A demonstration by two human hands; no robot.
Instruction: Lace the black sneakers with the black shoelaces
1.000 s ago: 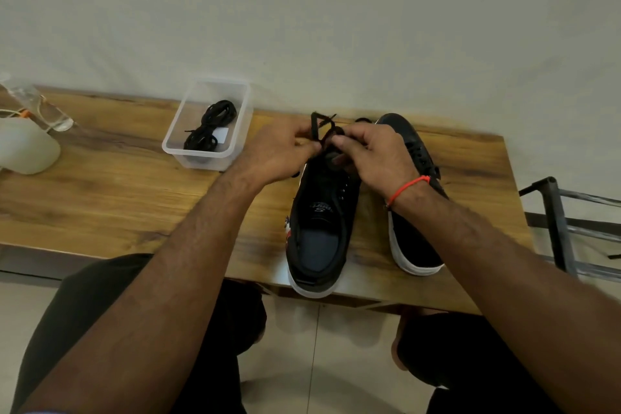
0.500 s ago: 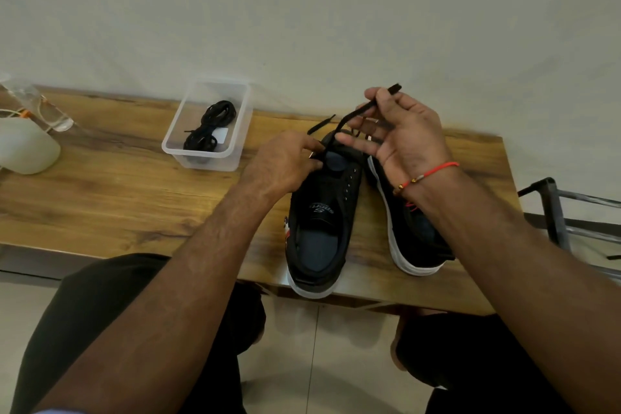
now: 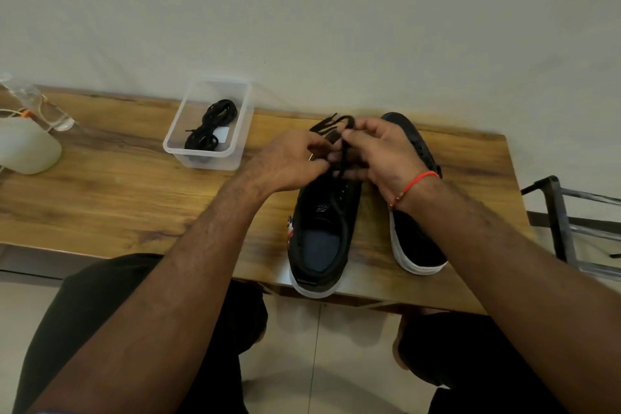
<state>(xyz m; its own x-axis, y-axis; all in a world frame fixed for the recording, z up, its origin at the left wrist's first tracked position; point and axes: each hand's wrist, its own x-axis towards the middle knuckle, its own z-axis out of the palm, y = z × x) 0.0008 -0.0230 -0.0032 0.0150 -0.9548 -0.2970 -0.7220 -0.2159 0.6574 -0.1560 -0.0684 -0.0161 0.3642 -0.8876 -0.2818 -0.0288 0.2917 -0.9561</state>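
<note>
Two black sneakers with white soles stand side by side on the wooden table, toes pointing away from me. Over the front of the left sneaker [image 3: 324,222] my left hand [image 3: 289,161] and my right hand [image 3: 379,151] meet, each pinching part of a black shoelace [image 3: 339,123] whose loose ends stick up behind the fingers. The right sneaker [image 3: 416,245] is partly hidden under my right wrist, which wears a red thread. A second black shoelace [image 3: 211,126] lies coiled in a clear plastic box [image 3: 201,158] at the back left.
The wooden table [image 3: 134,198] stands against a pale wall. A white rounded object [image 3: 27,151] and a clear plastic item [image 3: 40,107] sit at its far left. A dark metal frame [image 3: 564,218] stands off the right end. My knees are below the near edge.
My right hand, raised half a second ago with a lace end pulled up and back, has come down to the left sneaker's front. It meets my left hand again.
</note>
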